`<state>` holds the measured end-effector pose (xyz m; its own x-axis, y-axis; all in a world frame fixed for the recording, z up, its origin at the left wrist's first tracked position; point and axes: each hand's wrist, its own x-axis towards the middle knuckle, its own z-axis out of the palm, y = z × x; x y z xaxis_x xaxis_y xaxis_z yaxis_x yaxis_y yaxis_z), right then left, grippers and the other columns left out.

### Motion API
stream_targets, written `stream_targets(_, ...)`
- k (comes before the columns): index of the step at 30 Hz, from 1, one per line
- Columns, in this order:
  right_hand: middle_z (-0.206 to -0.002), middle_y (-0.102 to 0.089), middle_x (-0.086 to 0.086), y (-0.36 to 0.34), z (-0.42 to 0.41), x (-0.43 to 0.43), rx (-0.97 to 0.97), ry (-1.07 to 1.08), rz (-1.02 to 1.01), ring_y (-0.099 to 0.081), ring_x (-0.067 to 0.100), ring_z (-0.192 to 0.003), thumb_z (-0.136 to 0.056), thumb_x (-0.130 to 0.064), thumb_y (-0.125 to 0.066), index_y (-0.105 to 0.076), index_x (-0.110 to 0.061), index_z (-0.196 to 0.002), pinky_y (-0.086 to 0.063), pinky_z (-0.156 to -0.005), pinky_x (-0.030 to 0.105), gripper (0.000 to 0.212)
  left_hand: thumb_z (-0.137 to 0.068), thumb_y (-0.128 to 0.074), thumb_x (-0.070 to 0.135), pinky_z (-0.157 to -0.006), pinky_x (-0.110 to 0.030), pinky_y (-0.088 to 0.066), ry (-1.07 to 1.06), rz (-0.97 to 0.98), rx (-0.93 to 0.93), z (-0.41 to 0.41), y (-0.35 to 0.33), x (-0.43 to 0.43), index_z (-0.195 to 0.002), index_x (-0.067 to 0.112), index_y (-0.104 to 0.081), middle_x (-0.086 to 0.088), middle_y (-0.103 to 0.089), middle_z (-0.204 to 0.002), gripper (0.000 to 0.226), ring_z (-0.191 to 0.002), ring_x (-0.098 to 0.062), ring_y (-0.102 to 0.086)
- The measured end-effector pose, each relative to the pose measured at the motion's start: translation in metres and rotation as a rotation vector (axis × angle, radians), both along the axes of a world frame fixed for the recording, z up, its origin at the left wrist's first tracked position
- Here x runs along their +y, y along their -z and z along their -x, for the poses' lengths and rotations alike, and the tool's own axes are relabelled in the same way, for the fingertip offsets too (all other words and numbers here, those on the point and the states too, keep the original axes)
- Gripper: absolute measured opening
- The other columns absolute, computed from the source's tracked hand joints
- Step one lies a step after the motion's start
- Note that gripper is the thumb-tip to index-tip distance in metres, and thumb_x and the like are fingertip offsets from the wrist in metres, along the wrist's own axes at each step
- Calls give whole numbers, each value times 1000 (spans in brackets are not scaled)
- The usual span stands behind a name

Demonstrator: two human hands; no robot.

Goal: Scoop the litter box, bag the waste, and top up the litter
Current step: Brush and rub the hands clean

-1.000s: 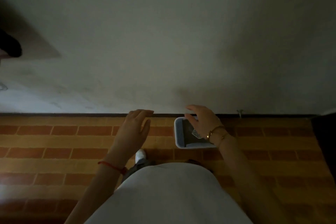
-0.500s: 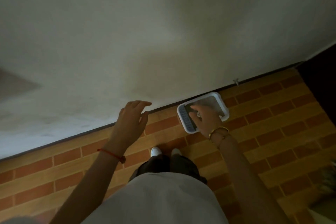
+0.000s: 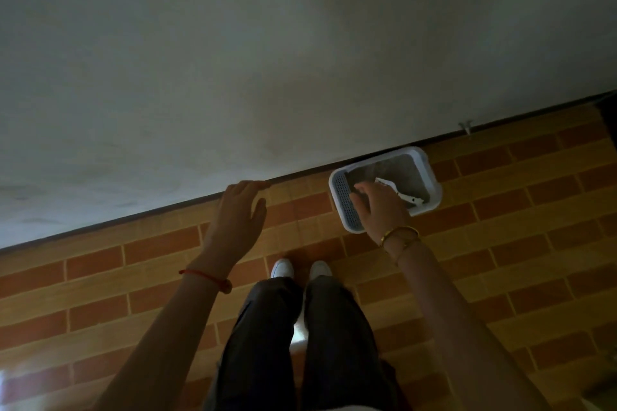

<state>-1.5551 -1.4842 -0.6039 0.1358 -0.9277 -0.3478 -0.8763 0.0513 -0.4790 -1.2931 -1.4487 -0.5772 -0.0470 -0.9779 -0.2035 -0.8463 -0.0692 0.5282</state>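
Below, one litter box (image 3: 433, 183) holds one scoop (image 3: 408, 197); left hand (image 3: 238, 218) and right hand (image 3: 380, 208), both grips spread.

A thin red cord bracelet (image 3: 207, 277) with a small knot circles the wrist behind the fingers of the left hand (image 3: 237, 220). Behind the fingers of the right hand (image 3: 380, 207) sit two slim gold bangles (image 3: 400, 233). Loose dark grey trousers (image 3: 267, 344) end at white shoes (image 3: 282, 268).
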Motion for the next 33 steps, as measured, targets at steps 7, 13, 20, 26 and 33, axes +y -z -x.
stream_targets(7,-105,-65,8,167,-13,-20,94,-48,-1,-60,23,-98,-98,-37,-40,-58,-12,-112,-51,-83,34,34,-96,-53,11,-99,-41,-44,40,-32,-8,-10,156,-20,-127,12,-58,-11,-61,-124,31,-119,-28,-52)
stream_targets(13,-102,-65,7,310,-26,-42,149,-91,31,-59,20,-94,-99,-38,-37,-59,-13,-109,-51,-81,31,34,-95,-54,11,-95,-42,-45,85,-12,-39,-30,298,-42,-126,14,-58,-11,-62,-121,31,-116,-29,-53)
stream_targets(20,-89,-59,5,450,-35,-73,148,-122,44,-56,16,-77,-100,-36,-36,-55,-12,-96,-46,-68,27,31,-97,-52,13,-97,-34,-44,108,41,-5,-47,449,-72,-128,17,-57,-5,-62,-125,32,-117,-20,-55)
stream_targets(26,-91,-57,5,532,-51,-85,152,-194,129,-56,18,-74,-100,-33,-36,-52,-11,-96,-46,-63,30,28,-98,-50,20,-96,-28,-42,128,77,33,-47,532,-75,-129,21,-56,0,-60,-127,31,-118,-13,-53)
stream_targets(33,-108,-61,13,597,-73,-61,418,-341,80,-61,27,-94,-103,-29,-28,-53,-5,-116,-45,-70,33,37,-100,-47,20,-98,-27,-48,-31,-79,421,-33,589,-59,-127,21,-58,8,-60,-128,30,-115,-5,-57)
